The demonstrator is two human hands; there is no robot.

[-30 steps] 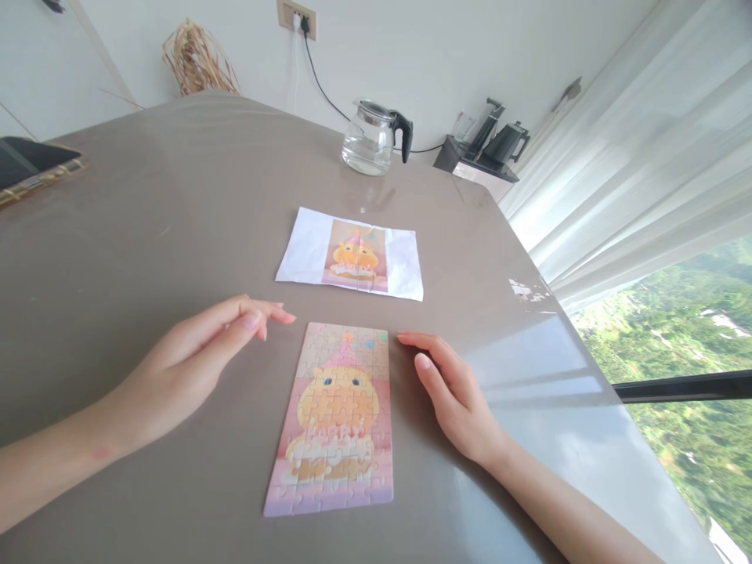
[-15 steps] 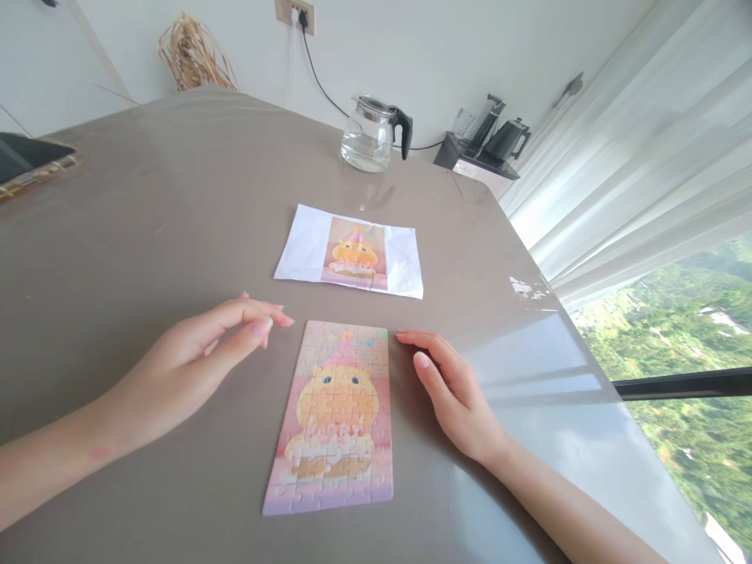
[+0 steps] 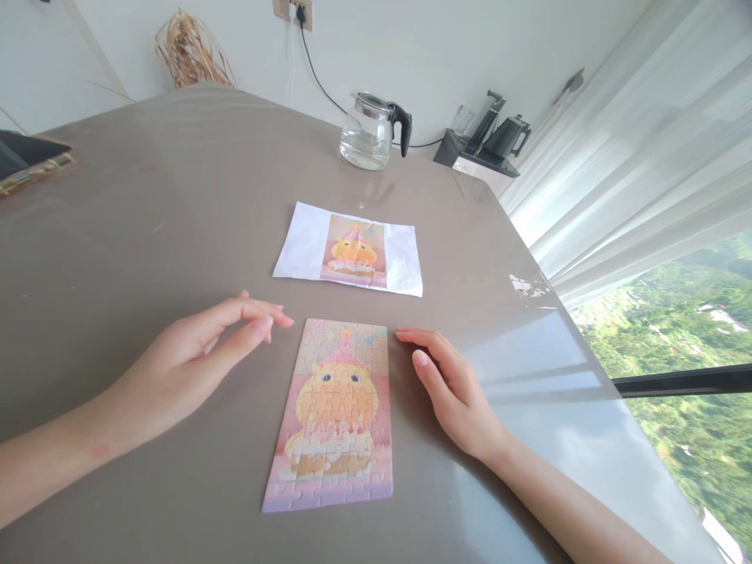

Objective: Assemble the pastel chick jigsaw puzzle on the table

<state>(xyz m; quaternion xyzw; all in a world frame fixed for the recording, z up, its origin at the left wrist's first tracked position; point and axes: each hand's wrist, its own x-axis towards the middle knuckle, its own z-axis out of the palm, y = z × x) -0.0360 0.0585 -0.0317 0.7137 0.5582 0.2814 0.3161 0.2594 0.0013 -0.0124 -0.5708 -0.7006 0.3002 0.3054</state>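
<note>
The assembled jigsaw puzzle (image 3: 334, 415) lies flat on the worktop (image 3: 176, 196), between the left hand (image 3: 191, 356) and the right hand (image 3: 457, 392). Both hands are relaxed, unclamped, near its far corners. A printed sheet (image 3: 352, 251) lies beyond.

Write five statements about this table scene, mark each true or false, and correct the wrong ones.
1. The puzzle lies between the left hand and the right hand. True.
2. The printed sheet lies between the puzzle and the glass pot. True.
3. The right hand is gripping the glass pot. False: it is beside the puzzle, well short of the pot.
4. The printed sheet lies on top of the puzzle. False: it lies apart from it, on the table.
5. The glass pot has a black handle and holds clear liquid. True.
</note>
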